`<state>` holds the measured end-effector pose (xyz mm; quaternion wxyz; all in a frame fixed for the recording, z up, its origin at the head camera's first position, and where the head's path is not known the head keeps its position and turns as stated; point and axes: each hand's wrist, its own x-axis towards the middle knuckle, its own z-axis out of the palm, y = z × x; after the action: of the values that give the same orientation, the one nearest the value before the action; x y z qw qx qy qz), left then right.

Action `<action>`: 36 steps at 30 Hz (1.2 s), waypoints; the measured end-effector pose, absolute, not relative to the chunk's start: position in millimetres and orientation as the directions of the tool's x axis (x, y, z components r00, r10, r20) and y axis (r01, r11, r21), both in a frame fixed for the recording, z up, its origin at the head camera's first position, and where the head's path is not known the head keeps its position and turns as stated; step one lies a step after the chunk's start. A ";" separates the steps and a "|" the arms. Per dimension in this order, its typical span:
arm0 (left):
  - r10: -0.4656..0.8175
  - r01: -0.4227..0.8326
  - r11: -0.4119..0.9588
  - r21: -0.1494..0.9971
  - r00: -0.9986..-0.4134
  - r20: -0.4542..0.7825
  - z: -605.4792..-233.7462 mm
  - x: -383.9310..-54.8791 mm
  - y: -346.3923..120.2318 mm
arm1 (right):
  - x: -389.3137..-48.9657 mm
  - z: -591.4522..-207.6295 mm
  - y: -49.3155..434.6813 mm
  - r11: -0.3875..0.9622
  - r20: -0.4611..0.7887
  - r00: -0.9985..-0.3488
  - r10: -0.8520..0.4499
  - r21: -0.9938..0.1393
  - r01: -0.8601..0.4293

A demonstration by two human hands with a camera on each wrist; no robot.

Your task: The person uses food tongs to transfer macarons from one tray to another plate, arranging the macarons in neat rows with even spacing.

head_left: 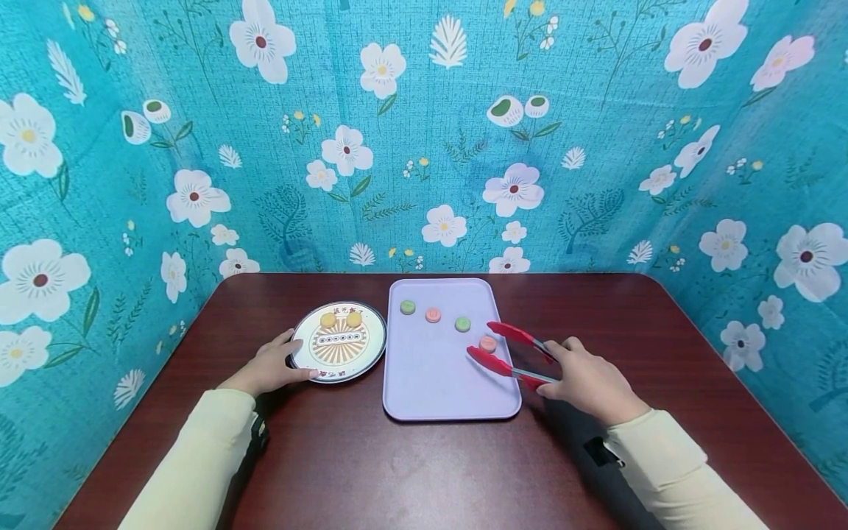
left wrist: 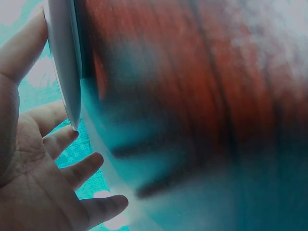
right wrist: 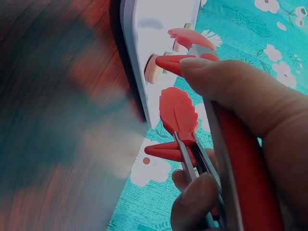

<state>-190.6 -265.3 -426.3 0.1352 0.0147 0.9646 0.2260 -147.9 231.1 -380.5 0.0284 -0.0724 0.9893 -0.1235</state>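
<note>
My right hand (head_left: pixel 589 377) grips tongs (right wrist: pixel 240 168) with red leaf-shaped tips and metal arms. The spread tips stand on either side of a pink macaron-like disc (head_left: pixel 488 344), near the right edge of a lilac tray (head_left: pixel 437 390). Also on the tray are a green disc (head_left: pixel 463 324), another pink disc (head_left: pixel 433 315) and a second green disc (head_left: pixel 407 307). To the left, my left hand (head_left: pixel 270 364) holds the rim of a round patterned plate (head_left: pixel 364 361), thumb and fingertips at its edge. Two yellow discs (head_left: pixel 354 319) sit on the plate.
Plate and tray stand side by side on a dark brown table (head_left: pixel 424 478). A teal floral cloth (head_left: pixel 411 147) hangs behind the table and along both sides. A dark device (head_left: pixel 601 451) is strapped at the right wrist.
</note>
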 end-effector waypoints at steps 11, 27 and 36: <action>0.092 -0.033 0.895 0.444 -0.962 -0.257 -423.5 -189.6 -264.9 | -144.8 -378.5 232.3 0.960 -0.052 -0.985 -0.165 -0.237 -0.148; 0.106 -0.015 0.898 0.441 -0.963 -0.248 -424.4 -191.0 -265.9 | -141.9 -377.8 235.1 0.963 -0.049 -0.981 -0.187 -0.208 -0.173; 0.096 -0.031 0.893 0.448 -0.961 -0.258 -424.6 -190.2 -264.8 | -139.4 -375.2 235.6 0.963 -0.046 -0.980 -0.196 -0.199 -0.183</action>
<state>-190.2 -264.8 -424.6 0.1381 0.0171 0.9631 0.2302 -139.4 235.6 -375.2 0.0328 -0.0955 0.9901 -0.0976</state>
